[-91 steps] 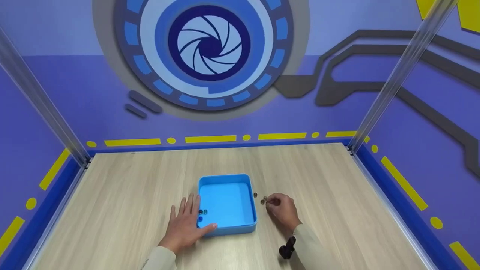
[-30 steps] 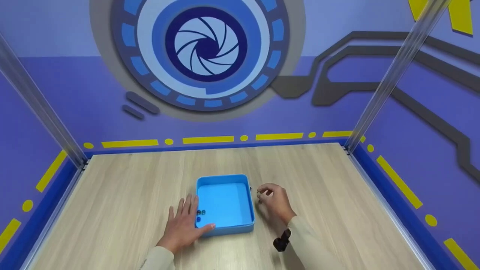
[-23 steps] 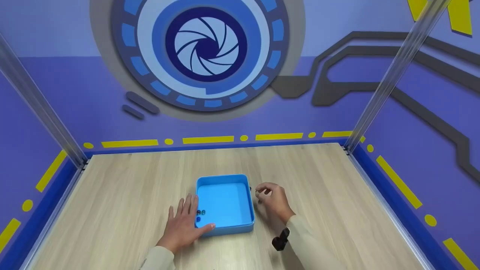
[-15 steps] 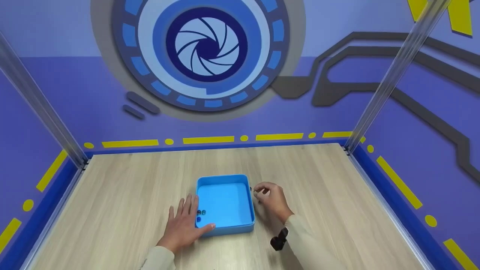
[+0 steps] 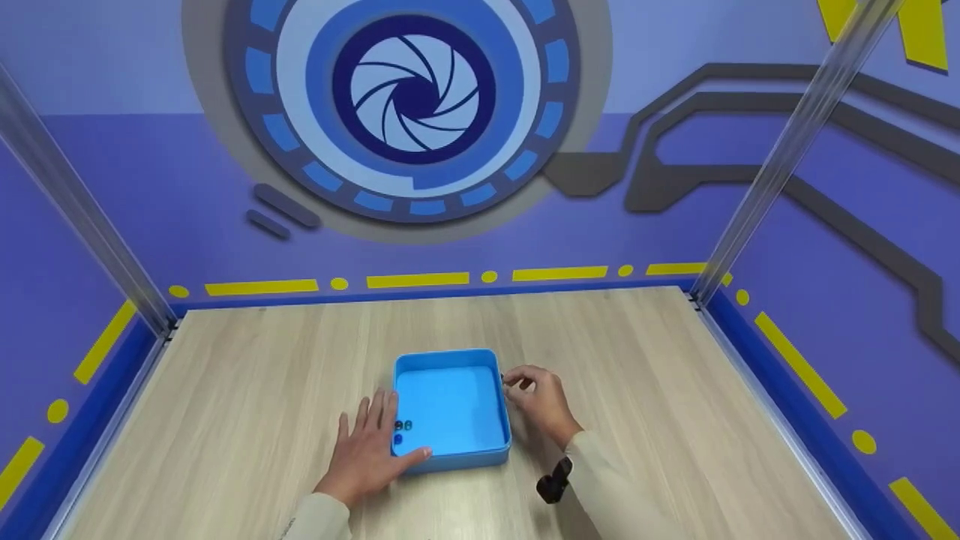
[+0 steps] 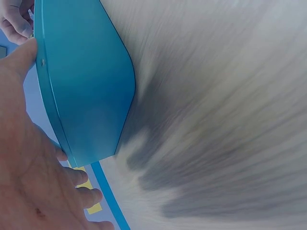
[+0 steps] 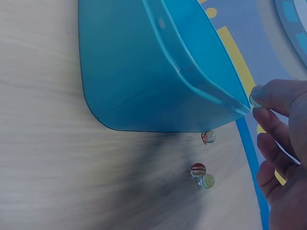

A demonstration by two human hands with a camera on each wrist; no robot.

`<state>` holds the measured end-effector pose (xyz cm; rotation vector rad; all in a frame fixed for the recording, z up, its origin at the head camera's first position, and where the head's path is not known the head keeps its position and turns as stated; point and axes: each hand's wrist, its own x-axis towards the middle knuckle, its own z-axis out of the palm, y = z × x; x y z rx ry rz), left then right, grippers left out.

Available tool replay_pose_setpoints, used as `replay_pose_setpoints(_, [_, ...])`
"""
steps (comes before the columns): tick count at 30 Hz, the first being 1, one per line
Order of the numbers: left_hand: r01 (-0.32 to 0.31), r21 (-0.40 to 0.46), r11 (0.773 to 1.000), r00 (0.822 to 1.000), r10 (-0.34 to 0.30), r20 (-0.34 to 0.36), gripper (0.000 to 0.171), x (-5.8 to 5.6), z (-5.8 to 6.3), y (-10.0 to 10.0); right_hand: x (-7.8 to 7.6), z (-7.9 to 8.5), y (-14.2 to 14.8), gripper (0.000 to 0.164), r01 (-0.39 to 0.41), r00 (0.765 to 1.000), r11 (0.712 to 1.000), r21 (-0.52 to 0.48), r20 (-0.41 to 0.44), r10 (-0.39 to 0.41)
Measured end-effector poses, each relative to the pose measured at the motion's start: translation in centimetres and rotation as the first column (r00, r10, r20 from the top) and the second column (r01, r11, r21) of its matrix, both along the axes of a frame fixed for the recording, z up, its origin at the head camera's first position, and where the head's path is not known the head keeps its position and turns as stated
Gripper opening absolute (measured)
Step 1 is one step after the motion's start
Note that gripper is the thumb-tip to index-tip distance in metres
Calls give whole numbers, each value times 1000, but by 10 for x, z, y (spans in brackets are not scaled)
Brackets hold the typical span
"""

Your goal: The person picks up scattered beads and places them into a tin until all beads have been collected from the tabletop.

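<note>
We wear a pale beige left sleeve [image 5: 324,514] with dark marks [image 5: 288,528], perhaps lettering, and a matching right sleeve [image 5: 611,484] with a black device [image 5: 553,484] at its cuff.

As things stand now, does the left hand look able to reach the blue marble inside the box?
Probably yes. The left hand lies against the box at its near left corner, and the blue marble sits just inside there. The box's side stands between, but its open top leaves a way in.

Three small marbles [image 5: 398,439] lie inside the square blue box [image 5: 459,459], three beside it.
</note>
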<state>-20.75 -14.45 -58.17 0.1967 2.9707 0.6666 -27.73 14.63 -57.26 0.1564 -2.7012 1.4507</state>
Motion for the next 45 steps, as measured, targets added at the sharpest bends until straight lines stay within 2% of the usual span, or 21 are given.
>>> replay_pose_setpoints(7, [-7,-12,1000,1000,6,-22,110,0,-1,0,0,-2,-1,14,-28,998,1000,6,-48,28])
replay_pose_setpoints(28, [-11,-14,1000,1000,11,-5,112,0,-1,1,3,1,-14,13,-54,998,998,-17,-22,54])
replay_pose_setpoints(37, [-22,-35,999,1000,21,-18,112,-1,-2,3,3,0,-20,12,-122,988,992,-19,-96,119])
replay_pose_setpoints(45, [-22,-38,999,1000,22,-5,112,-1,-3,3,2,2,-26,12,-122,990,992,-9,-73,121])
